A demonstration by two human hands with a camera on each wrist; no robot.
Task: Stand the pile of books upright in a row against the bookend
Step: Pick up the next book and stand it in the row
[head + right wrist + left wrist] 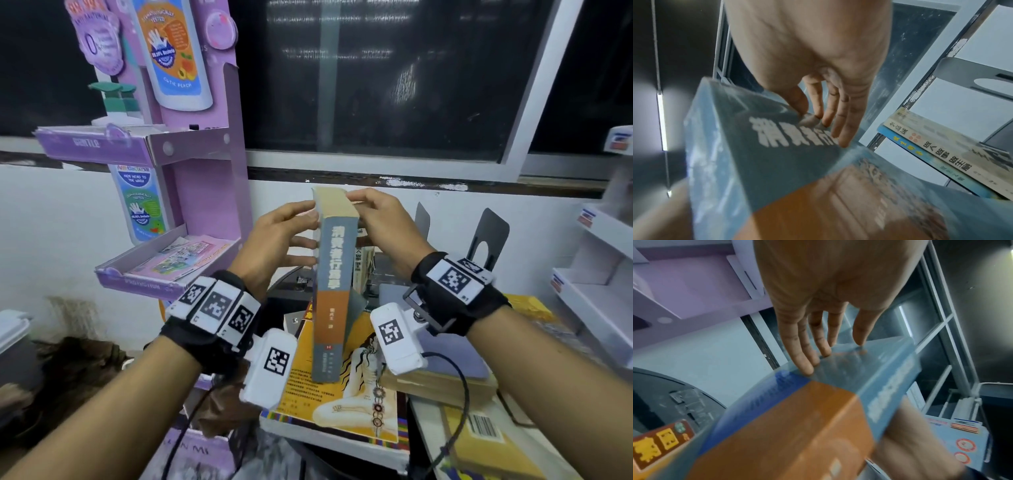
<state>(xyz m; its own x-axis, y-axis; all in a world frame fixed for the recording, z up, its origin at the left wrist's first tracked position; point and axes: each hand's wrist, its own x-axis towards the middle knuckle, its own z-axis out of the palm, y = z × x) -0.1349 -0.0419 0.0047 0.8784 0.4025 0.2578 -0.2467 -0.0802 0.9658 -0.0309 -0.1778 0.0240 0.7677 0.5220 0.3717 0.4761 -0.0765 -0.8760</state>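
Observation:
A thick grey and orange book (334,291) stands upright between my hands, above a flat yellow book (342,397) on the pile; whether it rests on it I cannot tell. My left hand (301,233) presses straight fingers (807,360) flat against the left cover (818,418). My right hand (359,202) grips the top of the book (777,162), thumb near the spine and fingers (842,129) down the right side. Behind it, two books (931,154) stand leaning by a black bookend (488,240). A second bookend (423,219) rises behind my right hand.
A purple cardboard display stand (191,154) with trays is close on the left. White shelving (599,260) lines the right. A grey-covered book (455,356) lies flat under my right wrist, more books (486,442) beside it. A dark window (394,85) fills the back wall.

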